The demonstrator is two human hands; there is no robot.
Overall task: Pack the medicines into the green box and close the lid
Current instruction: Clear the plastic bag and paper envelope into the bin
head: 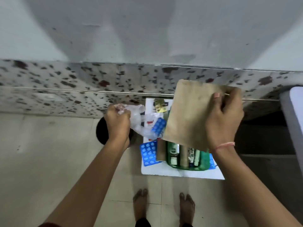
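The green box (pixel 205 163) stands open on a white sheet (pixel 164 172) on the floor, with several tubes and packets upright inside. My right hand (pixel 224 115) grips a brown paper bag (pixel 188 112) by its right edge, held above the box and hiding its far part. My left hand (pixel 117 122) is closed on a crumpled clear plastic bag (pixel 137 122) to the left of the box. One blue blister strip (pixel 159 126) lies tilted beside the paper bag. Another blue blister strip (pixel 149 153) lies flat at the box's left side. A gold strip (pixel 159 104) sits behind.
A round black object (pixel 101 130) sits on the floor under my left wrist. A speckled stone ledge (pixel 65 86) runs along the wall behind. A pale grey object (pixel 293 115) stands at the right edge. My bare feet (pixel 164 203) stand on the tiled floor below the sheet.
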